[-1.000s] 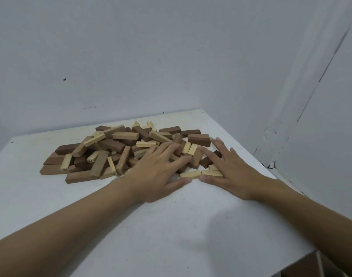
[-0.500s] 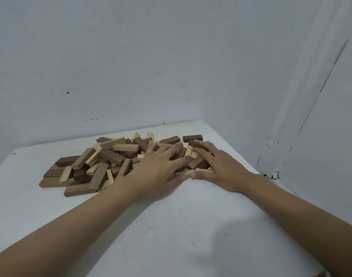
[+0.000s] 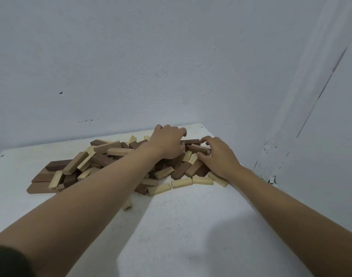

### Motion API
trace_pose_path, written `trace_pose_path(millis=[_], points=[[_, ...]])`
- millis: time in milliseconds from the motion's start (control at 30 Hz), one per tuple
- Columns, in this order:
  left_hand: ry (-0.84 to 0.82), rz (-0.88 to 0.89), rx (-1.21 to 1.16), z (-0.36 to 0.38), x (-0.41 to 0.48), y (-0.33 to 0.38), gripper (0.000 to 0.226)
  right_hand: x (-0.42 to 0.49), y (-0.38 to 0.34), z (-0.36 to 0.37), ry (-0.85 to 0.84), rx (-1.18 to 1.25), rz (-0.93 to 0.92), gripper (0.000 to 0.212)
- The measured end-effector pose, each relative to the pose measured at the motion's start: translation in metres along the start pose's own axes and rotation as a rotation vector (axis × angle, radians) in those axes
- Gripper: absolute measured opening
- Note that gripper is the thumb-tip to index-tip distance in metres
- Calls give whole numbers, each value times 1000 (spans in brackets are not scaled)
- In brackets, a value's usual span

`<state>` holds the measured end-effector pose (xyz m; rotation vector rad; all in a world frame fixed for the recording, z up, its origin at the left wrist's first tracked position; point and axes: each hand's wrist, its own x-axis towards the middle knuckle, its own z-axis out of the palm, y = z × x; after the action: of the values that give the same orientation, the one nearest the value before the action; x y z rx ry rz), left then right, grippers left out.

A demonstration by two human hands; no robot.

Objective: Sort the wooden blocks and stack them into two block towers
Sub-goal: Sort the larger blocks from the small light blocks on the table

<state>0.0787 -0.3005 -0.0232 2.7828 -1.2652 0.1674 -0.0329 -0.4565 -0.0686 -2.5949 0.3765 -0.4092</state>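
**Both hands in block pile, white corner table**

Flat white tabletop (image 3: 191, 226), scuffed, pushed into a room corner. Pale blue-grey back wall (image 3: 151, 66) has a small dark speck (image 3: 60, 92). Right-side wall (image 3: 331, 146) shows a thin dark diagonal crack (image 3: 321, 92) and chipped paint (image 3: 271, 178) low by the table edge.

Loose pile of dark brown and pale wooden blocks (image 3: 99, 158) lies at the far middle of the table, near the back wall. No tower stands. Row of pale rectangular blocks (image 3: 182, 182) lines the pile's near edge; one pale block (image 3: 127, 204) lies apart, beside the left forearm.

Left hand (image 3: 167, 143) lies on the pile's far side, fingers curled down; grip cannot be told. Right hand (image 3: 219, 156) is on the pile's right end, thumb and forefinger arched over dark brown blocks, other fingers curled; pinch cannot be told. Dark sleeve (image 3: 7, 260) at bottom left.
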Motion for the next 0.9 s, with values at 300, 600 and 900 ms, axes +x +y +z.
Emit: trace_pose_path(millis=[300,600,900], points=[[-88,-114,6,15,30,2,25,21,0,2,-73,-82,-5,17],[-55,-185,75,20,31,16,3,13,0,2,-21,-80,-17,15],[228,-171,16,-11,7,10,35,-5,-16,-8,163,171,-23,13]])
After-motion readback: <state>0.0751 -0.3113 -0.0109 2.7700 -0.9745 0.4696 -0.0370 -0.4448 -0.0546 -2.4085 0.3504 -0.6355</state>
